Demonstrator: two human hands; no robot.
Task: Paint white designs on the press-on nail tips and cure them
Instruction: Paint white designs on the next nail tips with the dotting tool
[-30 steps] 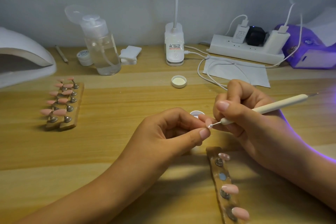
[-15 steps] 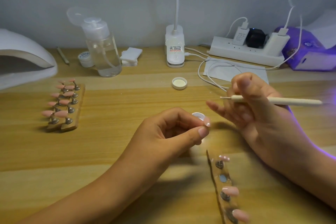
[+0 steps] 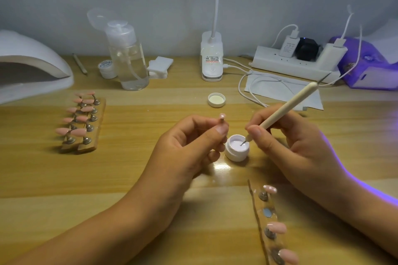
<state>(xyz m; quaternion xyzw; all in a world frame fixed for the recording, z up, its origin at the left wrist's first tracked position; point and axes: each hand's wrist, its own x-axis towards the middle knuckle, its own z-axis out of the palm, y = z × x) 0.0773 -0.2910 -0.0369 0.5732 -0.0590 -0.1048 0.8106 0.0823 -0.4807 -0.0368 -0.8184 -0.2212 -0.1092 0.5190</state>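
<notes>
My left hand (image 3: 185,146) pinches a small pink nail tip on its stand (image 3: 222,119), held upright above the table. My right hand (image 3: 286,137) grips a cream dotting pen (image 3: 286,108), its fine tip dipped into the open white gel pot (image 3: 237,148) between my hands. Near my right forearm lies a wooden holder strip (image 3: 271,225) with three pink nail tips and one bare metal disc. A second wooden holder (image 3: 86,122) at the left carries several pink nail tips. A white curing lamp (image 3: 30,66) stands at the far left.
The pot's white lid (image 3: 216,100) lies behind my hands. At the back stand a clear pump bottle (image 3: 128,58), a small jar (image 3: 106,68), cotton pads (image 3: 159,66), a desk lamp base (image 3: 212,58), a power strip (image 3: 295,62) with cables and a glowing purple lamp (image 3: 370,64).
My right hand pulled the pen away from the nail tip, swung it level, then lowered its tip into the gel pot. My left hand turned the nail tip upright.
</notes>
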